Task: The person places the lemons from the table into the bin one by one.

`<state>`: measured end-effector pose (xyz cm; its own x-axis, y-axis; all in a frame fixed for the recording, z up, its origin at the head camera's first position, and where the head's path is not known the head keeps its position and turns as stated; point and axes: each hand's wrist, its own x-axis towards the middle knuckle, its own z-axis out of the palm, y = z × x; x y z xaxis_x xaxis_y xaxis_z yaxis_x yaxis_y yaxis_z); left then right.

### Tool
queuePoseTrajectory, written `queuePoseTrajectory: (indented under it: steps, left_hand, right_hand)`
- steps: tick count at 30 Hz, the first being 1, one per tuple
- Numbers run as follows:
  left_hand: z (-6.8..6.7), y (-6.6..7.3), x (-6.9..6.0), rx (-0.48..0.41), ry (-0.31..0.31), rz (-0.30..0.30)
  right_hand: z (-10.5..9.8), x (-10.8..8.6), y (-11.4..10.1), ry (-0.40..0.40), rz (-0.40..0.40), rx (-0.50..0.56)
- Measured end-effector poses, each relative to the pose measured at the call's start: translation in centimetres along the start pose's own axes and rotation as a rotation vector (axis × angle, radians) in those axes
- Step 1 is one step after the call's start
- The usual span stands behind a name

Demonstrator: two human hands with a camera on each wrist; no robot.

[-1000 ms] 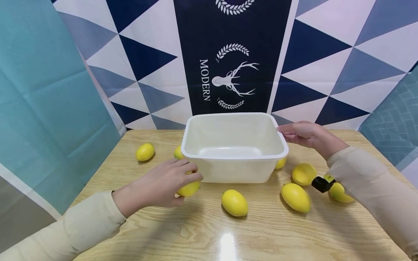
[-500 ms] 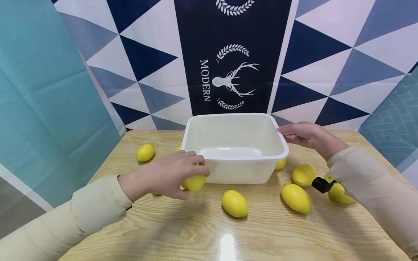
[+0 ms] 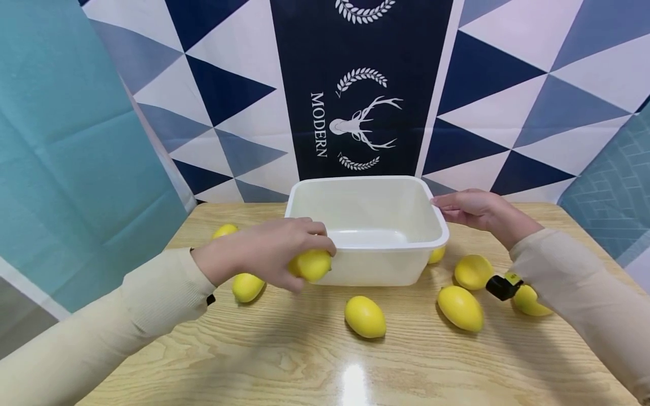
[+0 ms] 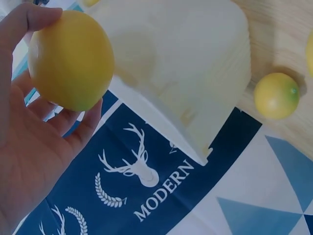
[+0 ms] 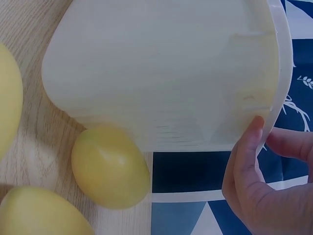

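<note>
My left hand (image 3: 274,248) holds a yellow lemon (image 3: 312,265) just in front of the near left corner of a white plastic tub (image 3: 376,265). In the left wrist view the thumb and curled fingers wrap the lemon (image 4: 73,61), whose lower end is greenish. The tub stands upright on the table, and no lemon shows on the visible part of its floor. At its right side my right hand (image 3: 472,211) grips the rim; in the right wrist view a fingertip (image 5: 257,125) presses under the rim, with the thumb at the rim's other side.
Loose lemons lie around the tub on the wooden table (image 3: 284,361): one in front (image 3: 365,317), one at left (image 3: 247,287), one farther back, partly hidden (image 3: 225,230). Several lie at right, including a lemon (image 5: 110,166) beside the tub wall. A patterned cloth (image 3: 355,113) hangs behind.
My left hand has carried the lemon up and to the right, toward the tub's near left corner. A lemon at left has come into view below the forearm. The right hand stays put.
</note>
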<state>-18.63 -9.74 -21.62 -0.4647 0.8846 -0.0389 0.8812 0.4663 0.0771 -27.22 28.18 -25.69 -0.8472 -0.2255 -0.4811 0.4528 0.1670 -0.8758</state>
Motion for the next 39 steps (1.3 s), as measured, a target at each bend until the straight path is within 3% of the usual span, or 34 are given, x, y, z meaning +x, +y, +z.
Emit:
queuePoseTrajectory:
  steps: [4, 10, 19, 27, 39]
  left_hand:
    - [-0.9, -0.4, 1.2, -0.037, -0.016, 0.006]
    - [-2.8, -0.9, 3.1, -0.055, -0.08, -0.036]
    - [-4.4, -2.3, 5.8, -0.099, -0.096, -0.04]
    - [-4.6, -4.0, 7.3, -0.102, -0.064, -0.065]
    - [-3.4, -5.3, 9.2, -0.096, -0.087, -0.15]
  right_hand:
    - [-0.3, -0.1, -0.3, 0.003, -0.001, -0.013]
    - [-0.2, -0.2, -0.8, 0.008, 0.014, 0.009]
    - [-0.2, 0.1, -1.4, 0.038, 0.04, 0.004]
    - [-0.4, 0.3, -0.8, 0.037, 0.042, 0.002]
    - [-0.2, 0.3, 0.6, 0.002, 0.014, 0.019]
